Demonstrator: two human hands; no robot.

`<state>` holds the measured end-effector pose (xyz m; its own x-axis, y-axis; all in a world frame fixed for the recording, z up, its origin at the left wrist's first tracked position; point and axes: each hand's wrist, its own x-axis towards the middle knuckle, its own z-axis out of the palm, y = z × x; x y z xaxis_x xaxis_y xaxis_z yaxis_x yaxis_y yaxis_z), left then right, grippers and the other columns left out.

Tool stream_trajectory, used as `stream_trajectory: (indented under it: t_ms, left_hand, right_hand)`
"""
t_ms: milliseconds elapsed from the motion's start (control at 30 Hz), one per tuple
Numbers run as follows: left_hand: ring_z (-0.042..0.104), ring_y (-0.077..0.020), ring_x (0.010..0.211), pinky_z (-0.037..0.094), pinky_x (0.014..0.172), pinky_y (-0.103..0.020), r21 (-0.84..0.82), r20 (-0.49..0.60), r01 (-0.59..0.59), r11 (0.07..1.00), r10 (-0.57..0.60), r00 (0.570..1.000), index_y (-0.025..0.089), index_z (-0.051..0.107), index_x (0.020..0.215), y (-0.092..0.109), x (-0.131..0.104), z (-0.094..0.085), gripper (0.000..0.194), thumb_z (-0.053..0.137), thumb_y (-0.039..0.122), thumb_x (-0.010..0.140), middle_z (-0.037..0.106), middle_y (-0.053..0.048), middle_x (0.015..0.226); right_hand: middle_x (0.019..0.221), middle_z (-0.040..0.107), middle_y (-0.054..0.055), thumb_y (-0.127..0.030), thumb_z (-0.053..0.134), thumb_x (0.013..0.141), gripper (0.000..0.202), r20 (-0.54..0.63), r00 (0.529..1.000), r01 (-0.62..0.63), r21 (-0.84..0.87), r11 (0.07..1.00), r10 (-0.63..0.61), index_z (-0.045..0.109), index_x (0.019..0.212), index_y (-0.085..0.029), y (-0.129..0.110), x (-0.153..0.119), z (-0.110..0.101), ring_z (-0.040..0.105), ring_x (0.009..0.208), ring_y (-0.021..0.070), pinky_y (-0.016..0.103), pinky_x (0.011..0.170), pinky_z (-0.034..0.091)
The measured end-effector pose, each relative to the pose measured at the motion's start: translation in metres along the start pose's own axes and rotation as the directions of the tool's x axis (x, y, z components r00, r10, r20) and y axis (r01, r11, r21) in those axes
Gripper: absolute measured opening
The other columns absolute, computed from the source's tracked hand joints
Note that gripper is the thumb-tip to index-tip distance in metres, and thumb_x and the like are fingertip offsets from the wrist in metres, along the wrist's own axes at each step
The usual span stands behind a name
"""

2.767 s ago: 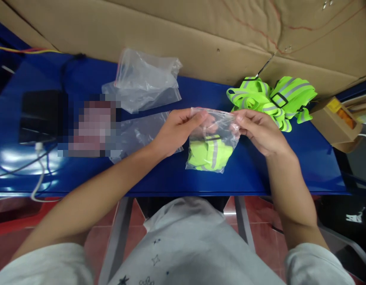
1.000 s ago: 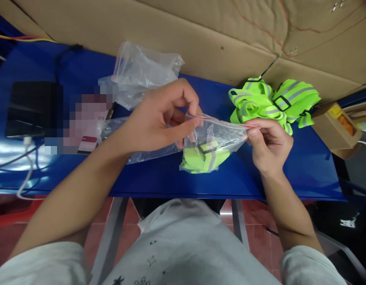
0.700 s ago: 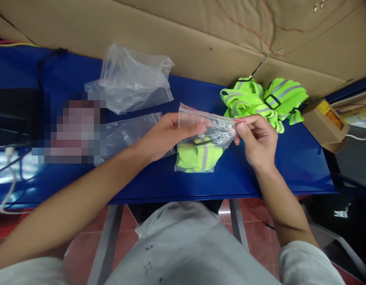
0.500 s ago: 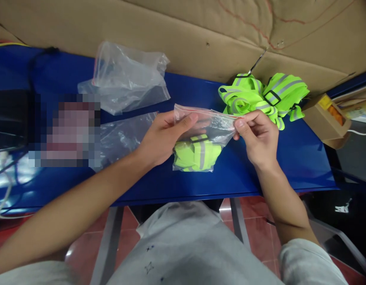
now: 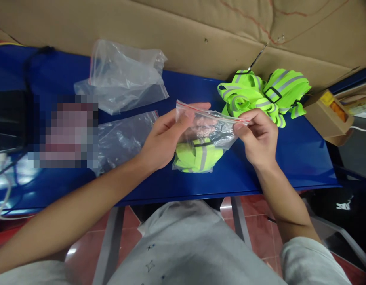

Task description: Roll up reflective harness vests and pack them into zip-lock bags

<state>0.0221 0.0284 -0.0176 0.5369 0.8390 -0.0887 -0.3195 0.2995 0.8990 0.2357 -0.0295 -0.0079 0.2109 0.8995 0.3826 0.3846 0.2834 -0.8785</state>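
A clear zip bag (image 5: pixel 221 132) with a red line along its top edge is stretched between my two hands. Inside its lower part lies a folded neon-yellow reflective strap (image 5: pixel 197 157) with grey stripes and a black buckle. My left hand (image 5: pixel 168 134) grips the bag's left side, thumb in front and fingers behind the plastic. At the top right corner, my right hand (image 5: pixel 258 132) pinches the red-lined edge between thumb and bent fingers. Behind the right hand sits a heap of loose neon-yellow reflective straps (image 5: pixel 260 95) with black buckles.
Clear plastic bags (image 5: pixel 126 75) lie at the back left of the blue table (image 5: pixel 230 178), with another flat bag (image 5: pixel 120 138) beside my left forearm. A small cardboard box (image 5: pixel 330 116) stands at the right. At far left are a black device (image 5: pixel 9 118) and cables.
The bag's top edge has tilted slightly, its right corner lower than before. Both hands keep their hold, with the left fingers showing more above the edge.
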Motion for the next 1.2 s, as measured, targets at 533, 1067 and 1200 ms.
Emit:
stream_trajectory:
  t_ms: [533, 1067, 1200]
  left_hand:
    - [0.078, -0.0278, 0.114, 0.064, 0.104, -0.042, 0.085, 0.014, 0.011, 0.996, -0.012, 1.000, 0.029, 0.079, 0.127, -0.003, -0.010, 0.007, 0.038, 0.071, 0.054, 0.099, 0.081, -0.004, 0.115]
    - [0.079, -0.0223, 0.099, 0.065, 0.091, -0.033, 0.271, 0.047, -0.068, 0.960, 0.058, 0.997, 0.030, 0.078, 0.131, -0.005, -0.015, 0.013, 0.042, 0.066, 0.057, 0.101, 0.082, -0.003, 0.106]
    - [0.078, -0.0229, 0.104, 0.065, 0.096, -0.037, 0.376, 0.103, -0.151, 0.914, 0.121, 0.987, 0.028, 0.076, 0.135, -0.005, -0.015, 0.015, 0.048, 0.061, 0.060, 0.103, 0.082, -0.005, 0.111]
  right_hand:
    - [0.071, 0.062, -0.001, -0.055, 0.075, 0.094, 0.032, 0.071, 0.997, 0.003, -0.091, 0.996, 0.003, 0.069, 0.082, -0.025, -0.008, -0.006, -0.006, 0.055, 0.062, 0.0123, 0.031, 0.060, 0.052]
    - [0.074, 0.067, -0.003, -0.026, 0.081, 0.087, 0.009, 0.233, 0.972, -0.017, -0.087, 0.996, 0.037, 0.074, 0.082, -0.023, -0.020, -0.006, -0.017, 0.057, 0.063, 0.0105, 0.025, 0.057, 0.048]
    - [0.072, 0.064, -0.004, -0.023, 0.080, 0.087, 0.008, 0.241, 0.970, 0.060, -0.077, 0.995, -0.040, 0.073, 0.083, -0.022, -0.019, -0.006, -0.016, 0.052, 0.061, 0.0090, 0.025, 0.054, 0.042]
